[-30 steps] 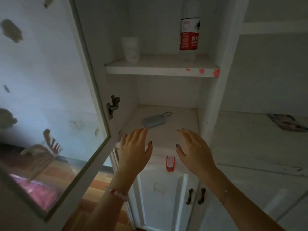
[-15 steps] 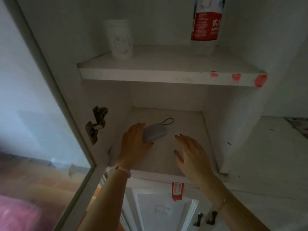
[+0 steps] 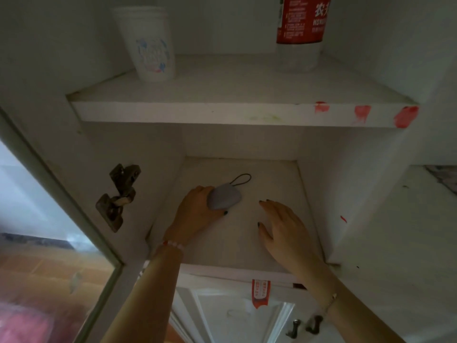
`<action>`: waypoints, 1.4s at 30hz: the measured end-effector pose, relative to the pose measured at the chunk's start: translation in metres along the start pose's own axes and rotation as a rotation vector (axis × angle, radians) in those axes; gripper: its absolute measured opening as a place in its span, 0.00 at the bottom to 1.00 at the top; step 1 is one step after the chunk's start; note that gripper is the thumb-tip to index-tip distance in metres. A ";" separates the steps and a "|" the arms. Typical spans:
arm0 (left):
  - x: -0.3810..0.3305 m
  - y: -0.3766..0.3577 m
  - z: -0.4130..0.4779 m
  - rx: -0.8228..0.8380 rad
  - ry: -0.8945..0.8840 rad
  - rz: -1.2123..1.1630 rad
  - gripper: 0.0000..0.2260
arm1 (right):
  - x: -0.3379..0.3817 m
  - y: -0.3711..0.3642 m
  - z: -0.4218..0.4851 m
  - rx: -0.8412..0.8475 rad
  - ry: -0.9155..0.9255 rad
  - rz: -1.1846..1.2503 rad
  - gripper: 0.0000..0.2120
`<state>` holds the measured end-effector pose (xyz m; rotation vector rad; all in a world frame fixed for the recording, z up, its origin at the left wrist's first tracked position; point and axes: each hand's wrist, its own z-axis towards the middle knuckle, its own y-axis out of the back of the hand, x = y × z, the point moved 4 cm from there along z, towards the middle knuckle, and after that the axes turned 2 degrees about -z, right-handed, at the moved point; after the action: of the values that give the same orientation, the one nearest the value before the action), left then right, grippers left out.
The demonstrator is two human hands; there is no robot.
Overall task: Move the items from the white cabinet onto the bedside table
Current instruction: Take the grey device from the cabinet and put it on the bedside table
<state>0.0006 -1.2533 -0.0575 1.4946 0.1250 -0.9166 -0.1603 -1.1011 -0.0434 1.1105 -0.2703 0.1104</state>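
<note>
A small grey pouch (image 3: 226,199) with a dark cord loop lies on the lower shelf (image 3: 244,248) of the white cabinet. My left hand (image 3: 195,214) is wrapped around its left side, thumb under its near edge. My right hand (image 3: 284,226) hovers flat and open over the shelf just to the right, apart from the pouch. On the upper shelf (image 3: 235,95) stand a white paper cup (image 3: 148,43) at the left and a clear bottle with a red label (image 3: 300,28) at the right. The bedside table is out of sight.
The glass cabinet door (image 3: 37,219) hangs open at my left, its metal hinge (image 3: 118,196) on the side wall. Below the shelf are closed white doors with dark handles (image 3: 304,328). A white counter surface (image 3: 408,231) extends to the right.
I have leaned in closer to the cabinet. My left hand reached onto the lower shelf and closed around the grey pouch; my right hand moved in over the shelf beside it.
</note>
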 end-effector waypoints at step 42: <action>-0.120 -0.010 -0.452 -0.723 0.431 0.238 0.33 | 0.103 0.052 -0.235 1.083 -0.301 1.581 0.15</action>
<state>0.1197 -0.8006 -0.0558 0.9712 0.5235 -0.2838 -0.0355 -0.8726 -0.0684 1.7068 -1.4363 1.6535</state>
